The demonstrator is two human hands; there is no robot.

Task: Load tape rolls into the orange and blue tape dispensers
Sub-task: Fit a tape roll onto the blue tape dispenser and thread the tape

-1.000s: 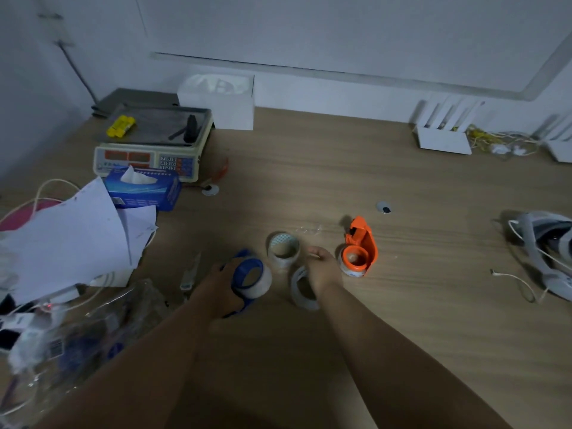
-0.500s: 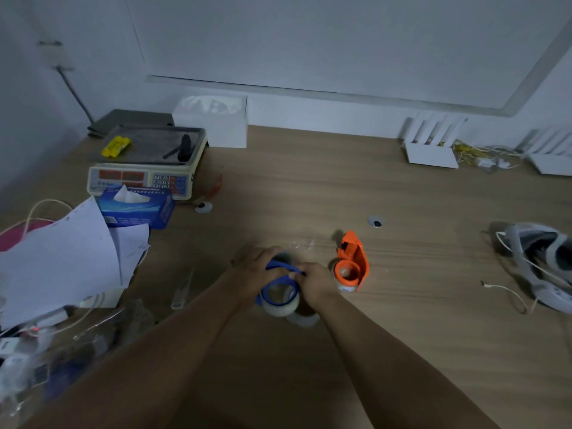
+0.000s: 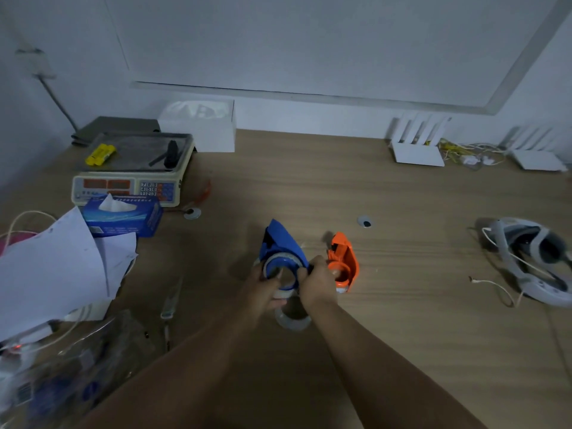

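Near the table's (image 3: 309, 181) front edge, about midway along it, both hands hold the blue tape dispenser (image 3: 278, 243), its nose pointing toward the back edge. The left hand (image 3: 263, 292) curls round its left side and the tape roll (image 3: 284, 291) seated in it; the right hand (image 3: 315, 283) pinches its right rim. Just to the right stands the orange tape dispenser (image 3: 346, 258) — a white roll (image 3: 340, 284) sits in it. A loose clear roll (image 3: 292, 322) lies flat beneath the wrists. At the back left corner sits a scale (image 3: 133, 174) with a tissue box (image 3: 123, 216) before it — a white headset (image 3: 532, 264) lies by the right edge.
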